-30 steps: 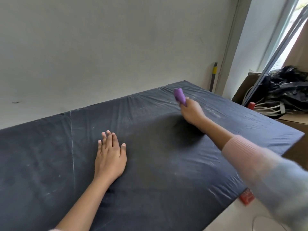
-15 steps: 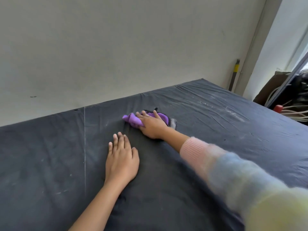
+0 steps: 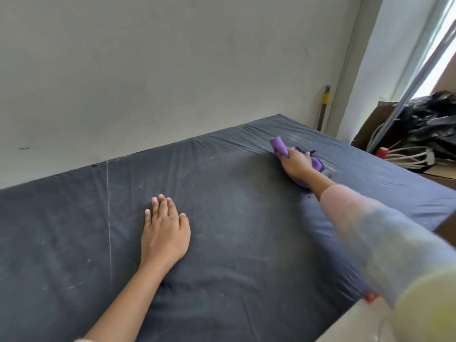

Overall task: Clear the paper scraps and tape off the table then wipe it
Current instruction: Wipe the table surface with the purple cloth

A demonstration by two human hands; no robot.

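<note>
The table (image 3: 234,243) is covered with a dark, dusty plastic sheet with faint white streaks. My right hand (image 3: 297,164) reaches to the far right part and presses a purple cloth (image 3: 280,146) onto the sheet, its fingers curled over the cloth. Part of the cloth sticks out beyond the fingers and part shows under the wrist. Fingers straight, my left hand (image 3: 164,233) lies flat on the sheet near the middle. No paper scraps or tape show on the sheet.
A pale wall runs along the table's far edge. Past the right edge stand a cardboard box (image 3: 370,129), black plastic bags (image 3: 434,122), white cables (image 3: 407,156) and a dark pole with a yellow band (image 3: 325,102). A small red thing (image 3: 370,296) sits at the table's near right edge.
My right hand swept the purple cloth from the far right to the middle, then back out to the far right. The left hand stayed flat in place.
</note>
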